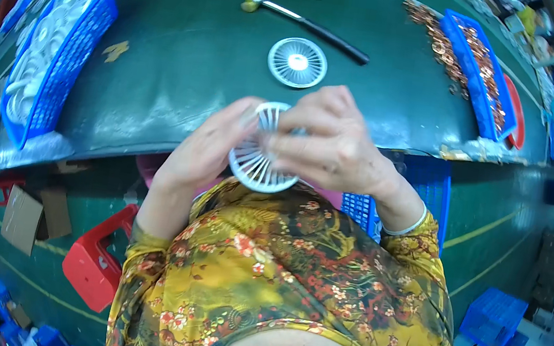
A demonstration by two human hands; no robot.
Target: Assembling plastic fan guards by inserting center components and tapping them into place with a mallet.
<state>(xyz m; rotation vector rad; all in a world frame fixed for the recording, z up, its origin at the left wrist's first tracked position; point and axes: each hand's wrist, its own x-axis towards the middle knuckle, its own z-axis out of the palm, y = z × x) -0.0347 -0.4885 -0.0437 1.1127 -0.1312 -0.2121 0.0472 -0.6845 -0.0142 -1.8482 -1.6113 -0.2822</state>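
One white slatted grille [259, 174] is held at the table [184, 84]'s near edge: the left hand [210, 140] pinches its rim; the blurred right hand [337, 142] hides its centre, grip unclear. Blue baskets [84, 42] hold white round parts [48, 48] and copper-coloured rings [482, 60].

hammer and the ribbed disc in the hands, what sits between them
In the head view, another round ribbed disc lies on the green table, between the hammer and the held disc.
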